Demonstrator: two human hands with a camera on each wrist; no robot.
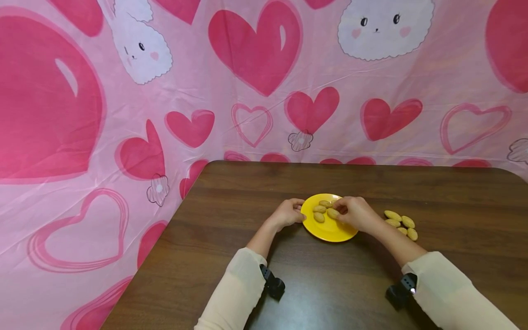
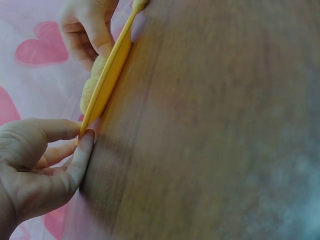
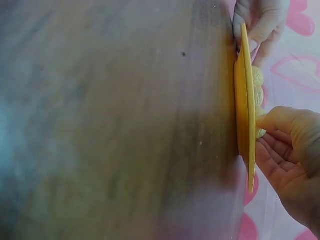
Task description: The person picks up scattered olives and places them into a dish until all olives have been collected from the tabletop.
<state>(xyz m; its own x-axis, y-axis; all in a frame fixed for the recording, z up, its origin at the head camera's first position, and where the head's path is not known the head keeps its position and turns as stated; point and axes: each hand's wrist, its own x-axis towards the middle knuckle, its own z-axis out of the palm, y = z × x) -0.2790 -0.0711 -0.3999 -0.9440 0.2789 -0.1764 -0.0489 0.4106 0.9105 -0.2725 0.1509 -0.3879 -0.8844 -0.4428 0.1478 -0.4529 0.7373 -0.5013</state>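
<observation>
plate [image 1: 332, 232] on bench [image 1: 330, 284], nut-like pieces [image 1: 319, 209] on plate, left hand [image 1: 286, 213] at left rim, right hand [image 1: 358, 214] over right side, more pieces [image 1: 408, 222] right of plate, cloth [image 1: 247, 59] behind

plate [image 1: 332, 233], oval pieces [image 1: 393, 215] on brown table [image 1: 338, 275]

Left hand [image 1: 287, 213]: thumb and fingers set in a pinch; left forearm [image 1: 261, 240], sleeved lower down, angles toward 1 o'clock. Right hand [image 1: 358, 213] at the left's 3 o'clock, fingers bent, thumb opposed; right forearm [image 1: 398, 243], likewise sleeved, angles toward 10.
</observation>
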